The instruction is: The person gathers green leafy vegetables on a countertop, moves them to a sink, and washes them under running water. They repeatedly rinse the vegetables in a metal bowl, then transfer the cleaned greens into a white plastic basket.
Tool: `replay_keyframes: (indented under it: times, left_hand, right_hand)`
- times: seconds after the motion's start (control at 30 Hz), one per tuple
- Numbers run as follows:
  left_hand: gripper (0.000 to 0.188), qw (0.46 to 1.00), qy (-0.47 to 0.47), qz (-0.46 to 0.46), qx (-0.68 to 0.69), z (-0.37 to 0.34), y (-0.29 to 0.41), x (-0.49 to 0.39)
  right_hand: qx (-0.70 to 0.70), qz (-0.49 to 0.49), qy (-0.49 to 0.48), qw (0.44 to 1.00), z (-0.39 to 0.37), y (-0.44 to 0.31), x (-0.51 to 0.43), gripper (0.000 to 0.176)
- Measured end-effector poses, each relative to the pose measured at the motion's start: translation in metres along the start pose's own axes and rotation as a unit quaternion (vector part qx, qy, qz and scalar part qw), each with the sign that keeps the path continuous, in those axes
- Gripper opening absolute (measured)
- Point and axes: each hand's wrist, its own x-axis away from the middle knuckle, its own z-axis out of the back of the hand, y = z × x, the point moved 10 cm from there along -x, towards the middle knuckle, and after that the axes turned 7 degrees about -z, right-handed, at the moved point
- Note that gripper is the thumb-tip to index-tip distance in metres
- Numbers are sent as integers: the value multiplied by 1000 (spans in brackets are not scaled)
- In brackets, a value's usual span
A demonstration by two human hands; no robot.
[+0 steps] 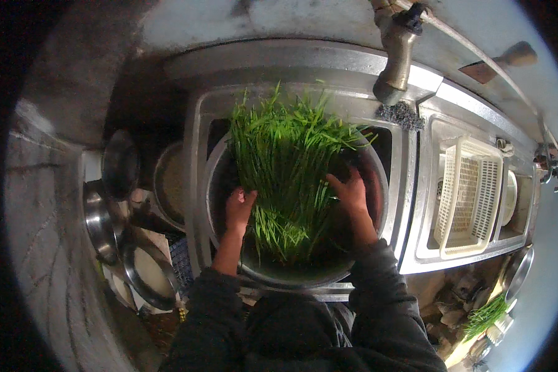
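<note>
A large heap of long green leafy stalks [288, 172], like garlic chives, lies in a wide round metal basin [385, 195] set in the left sink. The leaf tips reach over the basin's far rim. My left hand [240, 207] is at the left side of the heap, its fingers apart and partly curled; whether it touches the stalks is unclear. At the right side, my right hand [351, 190] has its fingers spread beside the stalks, with the basin's dark inside around it. Shadow hides the bottom of the basin.
A metal faucet [397, 60] with a dark scouring pad [402, 116] below it stands behind the sink. A cream plastic basket [469, 200] rests in the right sink. Metal bowls [149, 274] and pans crowd the lower left. More green stalks [486, 316] lie at the lower right.
</note>
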Motion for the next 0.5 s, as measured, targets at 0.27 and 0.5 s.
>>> replay_keyframes:
  times: [0.27, 0.5]
  left_hand:
    - [50, 1000, 19, 15, -21, 12, -14, 17]
    - [62, 996, 25, 84, -30, 16, -23, 15]
  right_hand:
    - [-49, 15, 34, 998, 5, 24, 22, 66]
    - [-223, -18, -8, 975, -10, 30, 30, 61]
